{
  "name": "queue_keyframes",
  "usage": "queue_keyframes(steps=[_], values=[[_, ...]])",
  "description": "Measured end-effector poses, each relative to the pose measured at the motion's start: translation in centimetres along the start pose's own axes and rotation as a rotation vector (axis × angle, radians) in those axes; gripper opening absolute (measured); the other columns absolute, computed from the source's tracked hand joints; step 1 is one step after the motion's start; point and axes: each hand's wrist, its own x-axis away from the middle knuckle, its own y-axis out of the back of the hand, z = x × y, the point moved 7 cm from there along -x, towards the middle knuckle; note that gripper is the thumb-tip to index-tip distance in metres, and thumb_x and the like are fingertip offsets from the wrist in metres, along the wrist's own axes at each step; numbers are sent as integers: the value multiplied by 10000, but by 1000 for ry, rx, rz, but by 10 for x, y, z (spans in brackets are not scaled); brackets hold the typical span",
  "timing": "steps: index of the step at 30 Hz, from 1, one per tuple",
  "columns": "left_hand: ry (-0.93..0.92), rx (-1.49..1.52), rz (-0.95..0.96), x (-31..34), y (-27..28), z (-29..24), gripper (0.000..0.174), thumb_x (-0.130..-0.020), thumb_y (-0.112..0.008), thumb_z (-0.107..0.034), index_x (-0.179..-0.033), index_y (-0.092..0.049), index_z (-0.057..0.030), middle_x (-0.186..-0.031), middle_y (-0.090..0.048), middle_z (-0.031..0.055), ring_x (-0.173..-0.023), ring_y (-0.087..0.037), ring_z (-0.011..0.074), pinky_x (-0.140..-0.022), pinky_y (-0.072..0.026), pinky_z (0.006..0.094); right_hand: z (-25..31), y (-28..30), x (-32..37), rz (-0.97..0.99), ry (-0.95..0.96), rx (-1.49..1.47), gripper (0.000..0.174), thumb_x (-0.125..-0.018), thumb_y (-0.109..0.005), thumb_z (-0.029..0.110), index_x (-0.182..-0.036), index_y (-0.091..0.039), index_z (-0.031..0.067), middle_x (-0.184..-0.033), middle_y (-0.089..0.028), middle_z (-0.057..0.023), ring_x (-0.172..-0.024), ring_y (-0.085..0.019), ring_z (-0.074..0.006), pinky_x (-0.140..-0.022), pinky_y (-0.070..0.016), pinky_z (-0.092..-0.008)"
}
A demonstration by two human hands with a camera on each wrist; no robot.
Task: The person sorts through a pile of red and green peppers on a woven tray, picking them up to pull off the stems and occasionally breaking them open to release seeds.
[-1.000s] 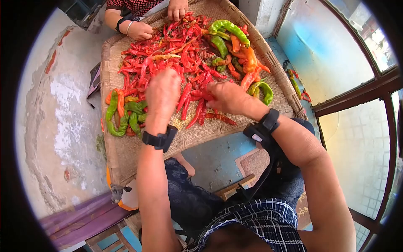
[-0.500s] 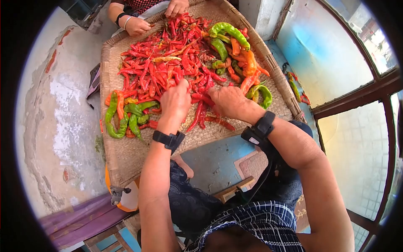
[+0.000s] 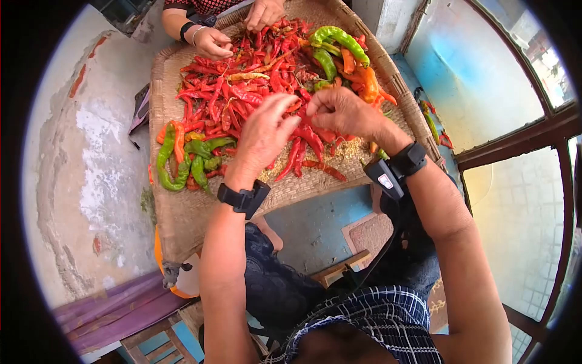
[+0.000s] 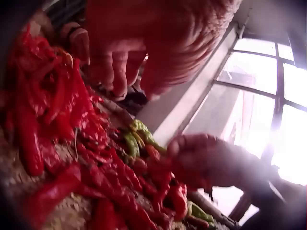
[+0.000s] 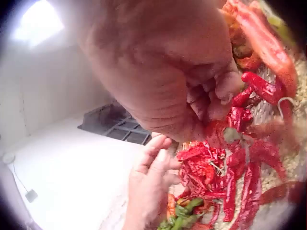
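Raised since half a second ago, see left grip (image 3: pixel 265 133) uncurled and drawn farther up the red peppers (image 3: pixel 209 91), and right grip (image 3: pixel 345 115) lifted away from the near edge of the tray (image 3: pixel 176 215). See, too, one hand (image 3: pixel 213 43) of the other person brought farther in over the tray.

Starting at far left, find scuffed wall (image 3: pixel 100 170) with purple cloth (image 3: pixel 121 315) below. On the left corner of the woven tray, find green peppers (image 3: pixel 197 170) lying together, with an orange pepper (image 3: pixel 179 142) among them. At the far edge, see that one hand near the red peppers, and a second hand (image 3: pixel 265 13) touching or nearly touching them; cannot tell which. Across the middle of the tray, find the red peppers heaped thickly, then lying more loosely toward the near edge, among pale seeds (image 3: pixel 348 148).

Over the near part of the heap, see left grip with fingers loosely extended and thumb well apart from them. Just beside, to its right, see right grip with fingers curled in toward the thumb. Note red right under them; cannot tell whether clamped on a pepper or simply together, given blur in the right wrist view. Note black straps (image 3: pixel 233 199) round both wrists.

Along the tray's right side, find orange peppers (image 3: pixel 367 82), with a long green pepper (image 3: pixel 348 41) above. At far right, see frosted window (image 3: pixel 479 79).
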Motion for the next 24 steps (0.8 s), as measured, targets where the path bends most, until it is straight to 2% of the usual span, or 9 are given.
queue_keyframes(steps=[5,7,9,12,14,15,18,20,24], values=[[-57,63,111,3,-21,-3,238,-821,-591,-83,-1051,-595,-18,-979,-623,167,-888,-617,289,-726,-486,383,23,0,11,79,-109,-350,98,-872,-623,135,-900,-606,43,-730,-597,14,-566,-504,-34,-498,-422,-192],[154,32,38,2,-3,6,209,-848,-541,-77,-1031,-627,-22,-769,-629,105,-644,-577,149,-620,-471,296,26,0,14,48,-91,-366,153,-885,-624,202,-911,-599,53,-738,-597,13,-587,-515,-33,-510,-433,-184],[323,-102,-113,-1,31,18,205,-869,-509,-115,-997,-653,-45,-639,-616,97,-594,-584,160,-586,-466,305,26,12,16,-196,-76,-515,188,-900,-606,263,-903,-603,75,-745,-593,27,-617,-526,-31,-526,-435,-173],[152,-757,-408,8,80,27,391,-846,-578,-152,-1206,-507,-16,-1099,-547,178,-1044,-515,348,-877,-426,419,-1,3,7,-164,-78,-174,299,-906,-588,313,-1039,-580,46,-736,-618,-40,-660,-588,-121,-582,-489,-263],[92,-871,-447,11,90,15,400,-836,-589,-114,-1215,-493,-30,-1129,-525,190,-1050,-507,355,-878,-425,413,-2,-14,7,-117,56,431,372,-868,-621,335,-1074,-551,32,-733,-628,-137,-711,-642,-267,-624,-510,-379],[30,-846,-475,13,91,9,347,-838,-587,-110,-1172,-528,-38,-1100,-542,179,-1030,-521,346,-863,-432,409,-1,-22,8,-115,58,426,372,-868,-621,335,-1074,-551,32,-733,-628,-137,-711,-642,-267,-624,-510,-379],[132,-540,-213,8,63,14,152,-872,-559,-190,-896,-616,-51,-829,-615,153,-794,-606,313,-704,-466,398,-9,-43,10,-37,-111,812,348,-769,-688,297,-966,-549,46,-762,-632,-188,-769,-627,-383,-665,-504,-463],[225,-344,41,17,26,26,232,-845,-607,-267,-779,-622,-44,-666,-604,169,-622,-612,316,-584,-463,399,-14,-45,5,-45,-126,822,332,-767,-678,271,-971,-550,44,-768,-632,-191,-778,-624,-387,-668,-505,-464],[294,-664,325,35,-18,40,230,-783,-648,-283,-760,-648,-54,-720,-637,159,-714,-638,325,-637,-492,427,-14,-39,-1,-109,-28,686,316,-744,-653,150,-1015,-552,26,-734,-622,-179,-730,-638,-337,-630,-504,-429]])
